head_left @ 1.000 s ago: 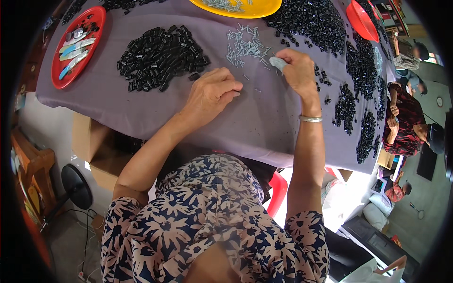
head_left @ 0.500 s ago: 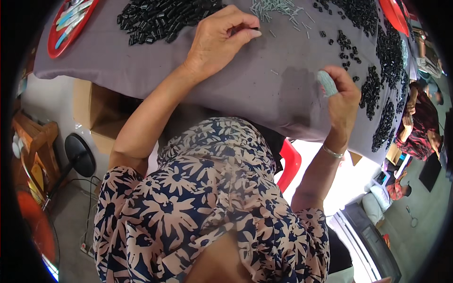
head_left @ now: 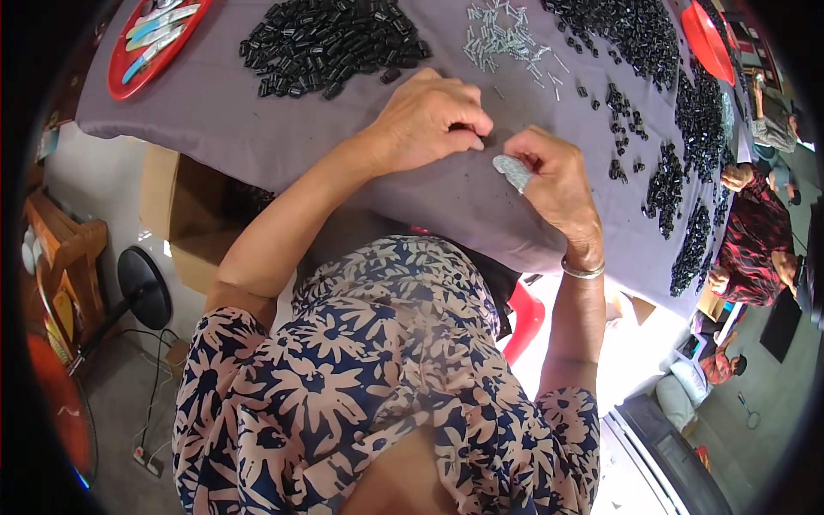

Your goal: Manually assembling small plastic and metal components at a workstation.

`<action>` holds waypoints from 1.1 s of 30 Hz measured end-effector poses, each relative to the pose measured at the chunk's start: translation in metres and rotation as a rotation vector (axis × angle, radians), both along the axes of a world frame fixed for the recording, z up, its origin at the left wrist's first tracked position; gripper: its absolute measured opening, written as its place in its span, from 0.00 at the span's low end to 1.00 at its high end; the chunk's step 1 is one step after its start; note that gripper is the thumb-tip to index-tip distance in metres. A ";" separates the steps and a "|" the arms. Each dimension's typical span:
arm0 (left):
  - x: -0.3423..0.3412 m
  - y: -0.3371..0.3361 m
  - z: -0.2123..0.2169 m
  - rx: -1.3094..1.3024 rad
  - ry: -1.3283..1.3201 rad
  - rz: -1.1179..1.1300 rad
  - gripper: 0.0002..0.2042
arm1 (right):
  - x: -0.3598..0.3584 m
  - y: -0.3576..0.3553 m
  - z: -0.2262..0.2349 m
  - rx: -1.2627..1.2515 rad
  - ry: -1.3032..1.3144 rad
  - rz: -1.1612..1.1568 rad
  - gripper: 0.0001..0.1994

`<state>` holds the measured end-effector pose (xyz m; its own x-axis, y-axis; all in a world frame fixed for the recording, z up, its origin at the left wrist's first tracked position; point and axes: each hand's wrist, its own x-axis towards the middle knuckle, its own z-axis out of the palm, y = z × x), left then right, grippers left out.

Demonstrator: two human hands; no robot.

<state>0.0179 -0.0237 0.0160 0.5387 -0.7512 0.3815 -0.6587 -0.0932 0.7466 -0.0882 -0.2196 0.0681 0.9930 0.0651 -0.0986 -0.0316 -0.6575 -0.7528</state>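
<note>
My left hand (head_left: pixel 432 123) is closed in a pinch above the grey cloth, thumb against fingers. A small dark piece (head_left: pixel 487 140) shows at its fingertips, mostly hidden. Close on its right, my right hand (head_left: pixel 556 182) is closed too, fingers curled to the thumb, which wears a pale wrap (head_left: pixel 513 172). Whatever that hand may hold is hidden. The two hands nearly meet, with a small gap between them. Beyond my left hand lies a heap of black plastic pieces (head_left: pixel 330 47). Silver screws (head_left: pixel 502 39) lie in a loose pile beyond the gap.
Smaller black parts (head_left: pixel 665 184) spread along the right side of the grey cloth (head_left: pixel 412 190). A red tray (head_left: pixel 118 73) with several knife-like tools stands far left, a red dish (head_left: pixel 708 43) far right. Below the table edge is a cardboard box (head_left: pixel 159 193). Other people sit at right.
My left hand has come nearer to me, and my right hand has moved left to it. A screw lying on the cloth between them no longer shows. The view has shifted slightly.
</note>
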 end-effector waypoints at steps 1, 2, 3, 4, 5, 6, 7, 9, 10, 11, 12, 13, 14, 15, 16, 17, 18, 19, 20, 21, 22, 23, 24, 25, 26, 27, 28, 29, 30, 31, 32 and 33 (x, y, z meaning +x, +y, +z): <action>0.000 0.000 0.001 0.000 0.001 0.005 0.04 | -0.002 -0.001 -0.001 0.000 0.001 0.005 0.08; 0.000 0.000 0.003 0.046 -0.011 -0.012 0.04 | -0.006 -0.001 -0.003 0.198 0.010 -0.082 0.06; 0.000 0.000 0.004 0.092 -0.023 -0.030 0.04 | -0.008 -0.002 -0.006 0.396 0.020 -0.169 0.05; 0.000 0.000 0.004 0.093 -0.022 -0.029 0.04 | -0.008 -0.001 -0.011 0.396 0.021 -0.169 0.05; 0.000 0.000 0.003 0.078 -0.032 -0.024 0.04 | -0.008 0.001 -0.017 0.363 -0.049 -0.155 0.05; 0.000 0.001 0.003 0.063 -0.043 -0.019 0.04 | -0.008 0.003 -0.021 0.330 -0.119 -0.142 0.04; 0.000 0.001 0.002 0.063 -0.042 -0.016 0.04 | -0.007 0.006 -0.023 0.330 -0.118 -0.139 0.04; -0.001 0.001 0.001 0.044 -0.048 -0.028 0.04 | -0.005 0.011 -0.024 0.433 -0.143 -0.199 0.06; -0.001 0.000 0.001 0.044 -0.046 -0.025 0.04 | -0.004 0.012 -0.024 0.433 -0.141 -0.197 0.06; -0.002 0.000 0.002 0.047 -0.037 -0.021 0.04 | -0.003 0.013 -0.022 0.389 -0.157 -0.155 0.07; -0.003 0.000 0.003 0.050 -0.027 -0.017 0.04 | -0.001 0.014 -0.020 0.345 -0.172 -0.112 0.08; -0.003 0.000 0.003 0.050 -0.025 -0.012 0.04 | 0.000 0.015 -0.017 0.346 -0.169 -0.108 0.08; -0.004 0.001 0.003 0.055 -0.017 -0.015 0.04 | 0.000 0.016 -0.012 0.271 -0.163 -0.103 0.09; -0.004 0.001 0.003 0.060 -0.008 -0.018 0.04 | -0.001 0.018 -0.010 0.195 -0.157 -0.098 0.10; -0.004 0.001 0.003 0.060 -0.007 -0.013 0.04 | 0.000 0.019 -0.010 0.196 -0.156 -0.092 0.10; -0.004 0.002 0.003 0.058 -0.017 -0.010 0.04 | 0.001 0.021 -0.010 0.186 -0.184 -0.097 0.11; -0.003 0.002 0.003 0.056 -0.027 -0.008 0.04 | 0.002 0.023 -0.010 0.176 -0.212 -0.101 0.11; -0.003 0.001 0.003 0.054 -0.028 -0.008 0.04 | 0.002 0.024 -0.010 0.174 -0.213 -0.101 0.11; -0.004 -0.001 0.003 0.060 -0.025 -0.010 0.03 | 0.003 0.026 -0.008 0.132 -0.238 -0.101 0.11; -0.004 -0.002 0.003 0.066 -0.022 -0.012 0.03 | 0.003 0.027 -0.007 0.091 -0.262 -0.101 0.10; -0.003 -0.002 0.003 0.066 -0.020 -0.010 0.03 | 0.005 0.027 -0.007 0.091 -0.261 -0.099 0.10; -0.002 -0.003 0.003 0.064 -0.026 -0.015 0.03 | 0.007 0.028 -0.006 0.026 -0.278 -0.078 0.10; -0.001 -0.003 0.003 0.062 -0.033 -0.020 0.03 | 0.008 0.028 -0.005 -0.039 -0.295 -0.058 0.09; -0.001 -0.003 0.002 0.063 -0.032 -0.018 0.03 | 0.009 0.029 -0.005 -0.037 -0.294 -0.055 0.09; -0.001 -0.003 0.001 0.062 -0.040 -0.008 0.03 | 0.010 0.030 -0.004 -0.113 -0.334 -0.016 0.11; -0.001 -0.004 0.001 0.061 -0.049 0.001 0.03 | 0.011 0.031 -0.003 -0.188 -0.373 0.022 0.12; -0.002 -0.003 0.000 0.062 -0.048 0.002 0.03 | 0.012 0.033 0.000 -0.187 -0.372 0.023 0.12; -0.002 -0.002 0.000 0.069 -0.050 0.009 0.03 | 0.013 0.035 0.003 -0.236 -0.382 0.083 0.14; -0.002 -0.002 0.000 0.076 -0.052 0.016 0.03 | 0.014 0.036 0.006 -0.285 -0.393 0.145 0.15; -0.003 -0.002 0.001 0.072 -0.051 0.011 0.03 | 0.014 0.037 0.009 -0.290 -0.390 0.140 0.15; -0.003 -0.003 0.002 0.079 -0.050 0.009 0.03 | 0.013 0.038 0.011 -0.305 -0.367 0.165 0.16; -0.003 -0.003 0.003 0.087 -0.051 0.008 0.03 | 0.013 0.038 0.012 -0.320 -0.343 0.189 0.17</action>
<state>0.0148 -0.0271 0.0191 0.5268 -0.7781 0.3421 -0.6943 -0.1616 0.7013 -0.0752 -0.1816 0.0804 0.9455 0.2667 0.1870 0.3241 -0.8273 -0.4588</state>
